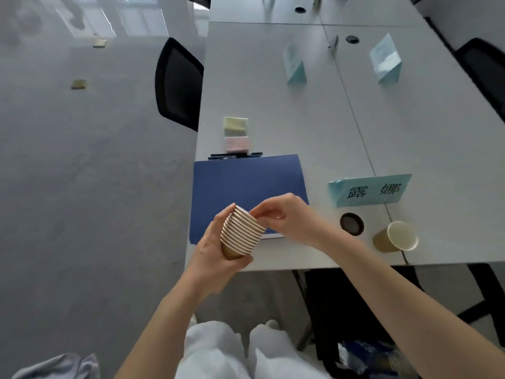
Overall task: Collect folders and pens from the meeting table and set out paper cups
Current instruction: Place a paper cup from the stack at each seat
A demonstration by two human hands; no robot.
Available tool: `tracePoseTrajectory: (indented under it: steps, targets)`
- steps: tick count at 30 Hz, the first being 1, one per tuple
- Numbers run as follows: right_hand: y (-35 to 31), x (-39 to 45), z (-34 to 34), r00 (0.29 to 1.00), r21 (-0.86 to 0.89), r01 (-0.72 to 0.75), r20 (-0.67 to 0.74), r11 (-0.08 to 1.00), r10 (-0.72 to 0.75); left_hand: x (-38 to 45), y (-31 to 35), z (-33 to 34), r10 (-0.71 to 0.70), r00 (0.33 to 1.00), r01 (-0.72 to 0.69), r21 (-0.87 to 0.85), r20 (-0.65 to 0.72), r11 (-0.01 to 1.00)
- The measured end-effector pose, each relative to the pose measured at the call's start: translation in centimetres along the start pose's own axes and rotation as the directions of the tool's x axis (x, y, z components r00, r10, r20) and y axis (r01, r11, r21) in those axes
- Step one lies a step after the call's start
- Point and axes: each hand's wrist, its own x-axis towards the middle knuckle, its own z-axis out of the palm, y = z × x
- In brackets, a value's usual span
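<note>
We hold a stack of paper cups (241, 233) over the near edge of the white table (410, 127), above the near part of a dark blue folder (247, 187). The cups are brown kraft on the outside with pale rolled rims, nested tightly so the rims form a ribbed column tilted to the far right (we cannot count them surely). Our left hand (216, 247) wraps the base of the stack, fingers curled round it. Our right hand (284, 214) pinches the top rim between thumb and fingertips. One single paper cup (396, 236) lies tipped on its side to the right, its white inside facing us, beside a round cable port (351, 224). Black pens (236, 155) lie just beyond the folder's far edge, near blurred sticky-note pads (236, 135). A pale blue name card (373, 190) stands to the right.
</note>
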Motion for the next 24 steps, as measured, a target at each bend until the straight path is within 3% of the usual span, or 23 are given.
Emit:
tracePoseTrajectory:
  steps: [6,15,24]
  targets:
    - [-7.8,5.9,8.2,0.993,-0.071,0.009,0.120,0.997,0.000,-2.0,-4.7,-12.0,-0.051,0.999,0.051,0.047,-0.014,0.998]
    - [-16.7,14.5,17.5,0.993,0.041,-0.044,0.108,0.998,0.040,-2.3,-10.3,-27.7,-0.053,0.998,0.048,0.110,0.044,0.993]
    - [-20.5,22.8,19.7,0.995,0.070,-0.036,-0.091,0.997,0.042,4.3,-12.4,-35.3,-0.041,0.996,0.038,0.032,0.075,0.999]
